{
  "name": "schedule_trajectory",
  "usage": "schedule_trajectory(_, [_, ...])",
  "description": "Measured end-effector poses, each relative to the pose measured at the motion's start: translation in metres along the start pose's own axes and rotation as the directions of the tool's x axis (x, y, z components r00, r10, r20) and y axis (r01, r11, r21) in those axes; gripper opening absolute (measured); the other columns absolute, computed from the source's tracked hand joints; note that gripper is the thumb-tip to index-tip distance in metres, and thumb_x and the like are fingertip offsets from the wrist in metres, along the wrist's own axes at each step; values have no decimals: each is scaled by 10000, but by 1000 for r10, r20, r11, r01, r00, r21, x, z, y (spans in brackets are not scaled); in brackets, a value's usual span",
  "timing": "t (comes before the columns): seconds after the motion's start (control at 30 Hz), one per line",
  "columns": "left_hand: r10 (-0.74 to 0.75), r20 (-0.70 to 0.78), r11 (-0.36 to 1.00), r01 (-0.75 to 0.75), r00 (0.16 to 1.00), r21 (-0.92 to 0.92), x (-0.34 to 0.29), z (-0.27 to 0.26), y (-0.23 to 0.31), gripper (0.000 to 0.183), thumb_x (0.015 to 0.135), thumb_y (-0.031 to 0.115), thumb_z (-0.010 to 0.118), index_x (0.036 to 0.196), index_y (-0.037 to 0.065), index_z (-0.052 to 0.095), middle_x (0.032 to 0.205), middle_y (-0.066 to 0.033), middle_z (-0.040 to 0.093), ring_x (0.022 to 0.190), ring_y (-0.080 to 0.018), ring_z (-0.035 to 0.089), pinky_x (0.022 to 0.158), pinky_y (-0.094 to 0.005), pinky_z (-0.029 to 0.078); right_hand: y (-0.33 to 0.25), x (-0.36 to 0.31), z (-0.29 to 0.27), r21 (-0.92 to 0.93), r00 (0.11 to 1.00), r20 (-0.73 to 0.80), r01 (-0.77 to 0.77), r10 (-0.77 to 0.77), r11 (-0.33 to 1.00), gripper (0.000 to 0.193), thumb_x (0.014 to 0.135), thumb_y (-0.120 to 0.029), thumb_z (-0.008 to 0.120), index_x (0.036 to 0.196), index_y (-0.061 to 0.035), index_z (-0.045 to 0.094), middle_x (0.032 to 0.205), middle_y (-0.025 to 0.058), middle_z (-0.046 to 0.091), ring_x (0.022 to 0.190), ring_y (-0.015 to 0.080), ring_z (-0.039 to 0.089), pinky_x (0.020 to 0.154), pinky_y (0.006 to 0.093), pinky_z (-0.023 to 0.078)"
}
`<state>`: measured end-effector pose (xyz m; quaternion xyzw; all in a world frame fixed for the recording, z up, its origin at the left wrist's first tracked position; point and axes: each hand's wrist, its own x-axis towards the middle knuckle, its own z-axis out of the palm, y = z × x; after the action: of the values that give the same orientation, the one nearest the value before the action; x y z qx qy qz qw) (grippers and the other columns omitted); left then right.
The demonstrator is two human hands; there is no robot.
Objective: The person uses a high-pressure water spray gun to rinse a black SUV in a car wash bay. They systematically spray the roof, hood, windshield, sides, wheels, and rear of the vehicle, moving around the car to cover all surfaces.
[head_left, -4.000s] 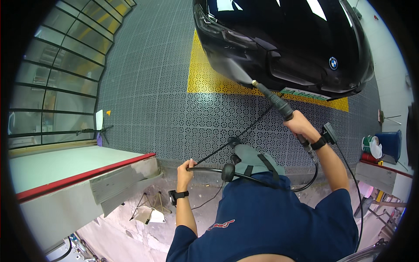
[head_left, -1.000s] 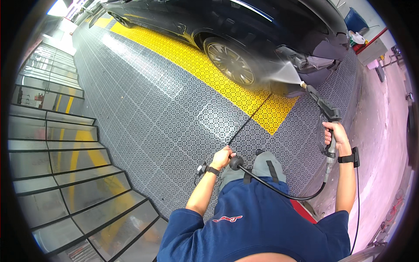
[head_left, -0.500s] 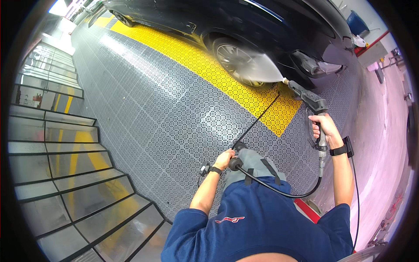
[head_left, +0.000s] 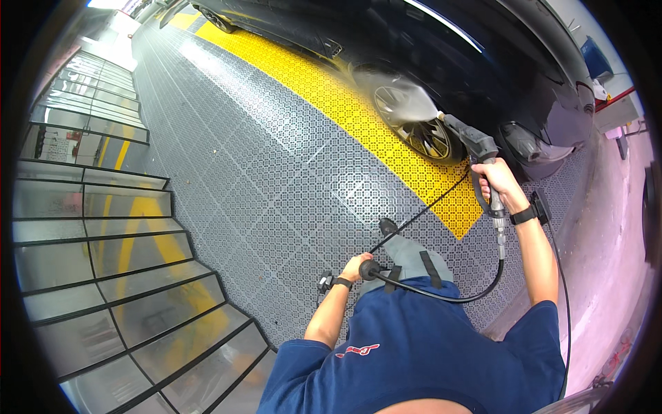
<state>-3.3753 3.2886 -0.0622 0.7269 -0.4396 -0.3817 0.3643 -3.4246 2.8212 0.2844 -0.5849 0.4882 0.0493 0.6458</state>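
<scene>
My right hand (head_left: 498,181) is wrapped round the grip of a grey and black pressure washer gun (head_left: 476,141). White spray (head_left: 407,102) fans from its nozzle onto the front wheel (head_left: 422,134) of a dark car (head_left: 441,58), hiding part of the rim. From the bottom of the grip a black hose (head_left: 476,295) loops back toward my waist. My left hand (head_left: 355,266) is closed on the hose, right beside a round black ball (head_left: 370,270) on it. Beyond that hand the hose runs on across the floor to the yellow strip.
Grey grid floor tiles (head_left: 276,186) meet a yellow tile strip (head_left: 331,103) along the car. Black-framed glossy panels (head_left: 145,276) stand at the left. A pinkish wall (head_left: 607,228) rises at the right, with a blue container (head_left: 595,58) at the far right.
The gun has moved closer to the car, and the spray has shifted to the upper left part of the wheel. More of the rim now shows. My left hand keeps holding the hose.
</scene>
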Motion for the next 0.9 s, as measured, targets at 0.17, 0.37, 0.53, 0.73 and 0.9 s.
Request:
schedule_trajectory(0.17, [-20, -41, 998, 22, 999, 53, 15, -17, 1, 216, 934, 253, 622, 949, 52, 698, 1067, -125, 711, 1033, -345, 666, 881, -403, 548, -54, 61, 33, -27, 999, 52, 5, -3, 1000, 238, 886, -120, 647, 712, -71, 492, 540, -10, 477, 385, 102, 445, 366, 269, 389])
schedule_trajectory(0.37, [-117, -123, 990, 106, 985, -95, 7, -27, 6, 278, 963, 286, 636, 993, 21, 712, 1133, -162, 697, 1111, -343, 653, 994, -386, 497, -92, 116, 73, -36, 991, 129, 28, -23, 999, 272, 905, -109, 641, 690, -67, 480, 532, -3, 468, 374, 112, 442, 366, 273, 397])
schedule_trajectory(0.53, [-190, -8, 975, 188, 982, -118, 6, -52, -17, 287, 962, 292, 649, 1039, 20, 700, 1213, -155, 677, 1181, -350, 625, 1029, -404, 476, -80, 142, 119, -177, 994, 110, -2, 22, 984, 238, 873, -133, 668, 709, -49, 517, 505, 12, 484, 365, 129, 458, 356, 299, 398])
schedule_trajectory(0.73, [-8, 63, 993, 15, 998, -114, 16, -111, -56, 279, 967, 271, 634, 944, -2, 687, 1076, -166, 702, 1144, -347, 637, 991, -410, 498, -23, 142, 156, -185, 989, 15, -144, 149, 972, 211, 883, -116, 639, 707, -29, 563, 492, 22, 497, 366, 134, 460, 359, 315, 386])
schedule_trajectory(0.9, [48, 249, 996, -26, 967, -89, 44, -175, -96, 223, 904, 240, 668, 996, 48, 734, 1163, -177, 688, 1189, -347, 615, 1113, -417, 426, 23, 105, 152, 17, 956, -96, -276, 277, 961, 245, 910, -131, 601, 687, -57, 533, 503, 15, 500, 358, 146, 447, 346, 322, 370])
